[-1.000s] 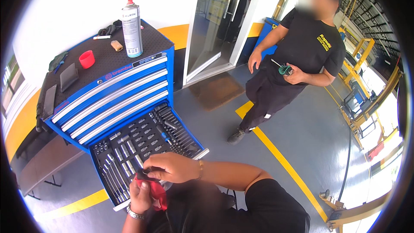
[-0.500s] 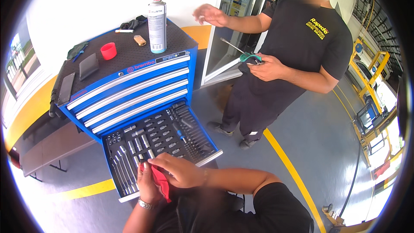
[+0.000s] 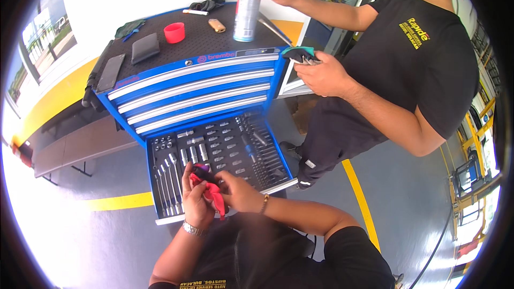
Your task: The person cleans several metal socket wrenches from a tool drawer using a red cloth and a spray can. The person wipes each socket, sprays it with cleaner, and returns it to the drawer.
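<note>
A red cloth point(image 3: 215, 199) is bunched between my two hands over the open drawer's front edge. My left hand point(image 3: 197, 203) is closed on it, thumb on top. My right hand point(image 3: 243, 194) pinches its right side, fingers bent. A small dark thing with a purple tint point(image 3: 202, 171) pokes out above the cloth; I cannot make out what it is. Beneath my hands lies the tool drawer point(image 3: 152, 182), its black insert holding combination wrenches point(image 3: 170, 184), sockets point(image 3: 194, 153), bits and a blue-handled screwdriver point(image 3: 249, 149).
A blue tool cabinet point(image 3: 198, 83) carries a red cup point(image 3: 174, 32), black wallet point(image 3: 145, 48), phone point(image 3: 111, 72) and spray can point(image 3: 246, 13). On the right, a co-worker grips the can and holds a green-and-black cloth point(image 3: 300, 54) with a metal rod. A bench point(image 3: 85, 147) stands left.
The view has shifted, moving the cabinet rightward in it. The co-worker's raised hand has taken hold of the spray can's top. The dark purple-tinted thing now shows at my cloth.
</note>
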Demonstrator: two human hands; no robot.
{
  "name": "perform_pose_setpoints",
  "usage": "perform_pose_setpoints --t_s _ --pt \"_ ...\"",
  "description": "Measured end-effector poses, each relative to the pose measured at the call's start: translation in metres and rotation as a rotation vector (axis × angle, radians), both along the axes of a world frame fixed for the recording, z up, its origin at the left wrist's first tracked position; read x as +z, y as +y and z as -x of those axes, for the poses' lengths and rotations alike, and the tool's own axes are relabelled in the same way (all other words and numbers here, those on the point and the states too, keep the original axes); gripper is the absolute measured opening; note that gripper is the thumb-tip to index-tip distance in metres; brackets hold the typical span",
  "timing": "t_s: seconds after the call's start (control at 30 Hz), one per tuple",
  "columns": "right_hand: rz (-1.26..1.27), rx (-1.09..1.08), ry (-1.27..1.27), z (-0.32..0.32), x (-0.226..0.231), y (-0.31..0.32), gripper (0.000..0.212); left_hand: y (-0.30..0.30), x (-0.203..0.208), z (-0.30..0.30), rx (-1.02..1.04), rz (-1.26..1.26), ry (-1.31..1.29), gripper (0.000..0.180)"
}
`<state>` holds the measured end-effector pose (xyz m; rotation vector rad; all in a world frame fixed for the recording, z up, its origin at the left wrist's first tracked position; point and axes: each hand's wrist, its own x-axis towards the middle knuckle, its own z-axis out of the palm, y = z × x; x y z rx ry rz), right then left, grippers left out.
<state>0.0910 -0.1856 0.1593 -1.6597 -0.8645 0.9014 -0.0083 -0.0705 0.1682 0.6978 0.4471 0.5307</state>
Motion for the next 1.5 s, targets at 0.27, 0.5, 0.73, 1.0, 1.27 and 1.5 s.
perform_pose_setpoints --t_s 0.27,0.5,0.73,1.0,1.27,1.5 --pt "-0.147 0.115 -0.050 -0.011 -0.058 0.003 0.061 0.029 -0.060 0.016 -0.065 -0.432 0.202 0.039" --pt "0.131 0.062 0.569 -0.051 -0.094 0.004 0.071 0.116 -0.149 0.055 0.334 -0.969 0.663 0.030" --pt "0.354 0.055 0.125 -0.061 -0.137 0.060 0.061 0.147 -0.186 0.092 0.391 -1.178 0.860 0.031" --pt "0.492 0.140 -0.591 -0.042 -0.160 0.122 0.073 0.144 -0.184 0.094 0.375 -1.111 0.867 0.029" --pt "0.374 0.286 -0.948 -0.062 -0.154 0.108 0.091 0.145 -0.183 0.094 0.352 -1.119 0.859 0.026" --pt "0.220 0.329 -0.952 -0.071 -0.167 0.107 0.084 0.144 -0.183 0.096 0.292 -1.069 0.895 0.030"
